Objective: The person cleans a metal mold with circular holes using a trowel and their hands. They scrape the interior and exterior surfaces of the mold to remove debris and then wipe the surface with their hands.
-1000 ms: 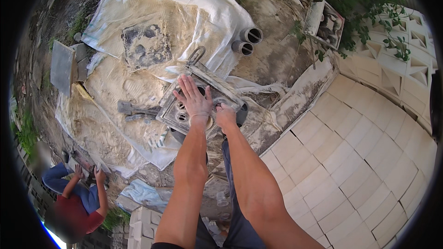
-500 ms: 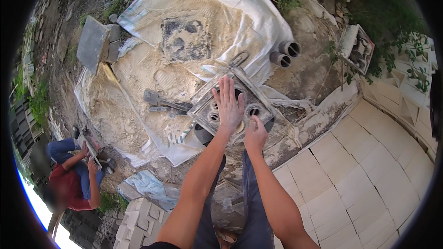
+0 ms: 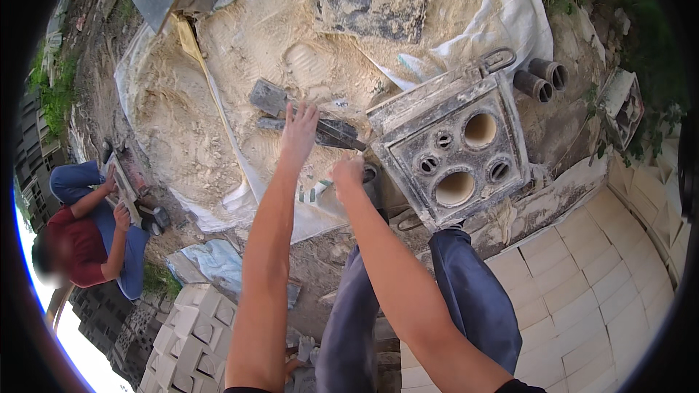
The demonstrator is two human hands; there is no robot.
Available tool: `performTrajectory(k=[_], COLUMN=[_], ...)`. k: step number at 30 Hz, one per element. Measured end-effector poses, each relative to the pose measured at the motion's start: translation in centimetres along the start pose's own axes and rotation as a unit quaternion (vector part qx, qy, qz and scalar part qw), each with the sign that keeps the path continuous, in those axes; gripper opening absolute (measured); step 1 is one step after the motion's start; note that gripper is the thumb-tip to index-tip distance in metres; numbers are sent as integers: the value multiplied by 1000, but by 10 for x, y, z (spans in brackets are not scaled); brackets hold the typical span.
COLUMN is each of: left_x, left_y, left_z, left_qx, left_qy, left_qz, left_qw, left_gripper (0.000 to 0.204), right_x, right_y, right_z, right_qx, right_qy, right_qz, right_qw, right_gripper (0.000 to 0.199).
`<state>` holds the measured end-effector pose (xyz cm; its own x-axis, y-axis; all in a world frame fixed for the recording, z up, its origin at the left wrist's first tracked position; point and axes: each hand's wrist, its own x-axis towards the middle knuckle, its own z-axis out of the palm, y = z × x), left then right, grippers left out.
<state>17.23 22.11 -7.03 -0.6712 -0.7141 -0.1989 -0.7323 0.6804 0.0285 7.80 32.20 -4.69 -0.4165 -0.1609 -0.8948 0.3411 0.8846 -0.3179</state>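
Two grey pipes [image 3: 540, 80] by weeds; crouching person [image 3: 80, 236]; pale block stacks [image 3: 186, 335].

Dark trowel [image 3: 313, 120] partly behind left hand [image 3: 298, 131]

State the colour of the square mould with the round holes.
Grey metal, crusted with pale dried cement; the square mould shows best in the head view.

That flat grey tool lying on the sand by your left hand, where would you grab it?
Probably by the long dark bar that runs right from the tool's blocky grey head. It lies flat on the sand, so come from above. The left hand is already over it, fingers spread; the mould crowds the right end.
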Motion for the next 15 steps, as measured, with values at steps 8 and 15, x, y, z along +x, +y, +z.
performTrajectory(k=[8, 15], left_x=[3, -75], left_y=[-34, -45], left_z=[-23, -163], left_qx=[-162, -337], left_qy=[-149, -110], left_qz=[63, -52], left_qw=[973, 933], left_gripper=[32, 21], right_x=[13, -118], right_y=[-9, -44], right_z=[4, -14], right_qx=[423, 195], right_qy=[-58, -191], right_qz=[169, -158], right_qw=[888, 949], right_gripper=[42, 46])
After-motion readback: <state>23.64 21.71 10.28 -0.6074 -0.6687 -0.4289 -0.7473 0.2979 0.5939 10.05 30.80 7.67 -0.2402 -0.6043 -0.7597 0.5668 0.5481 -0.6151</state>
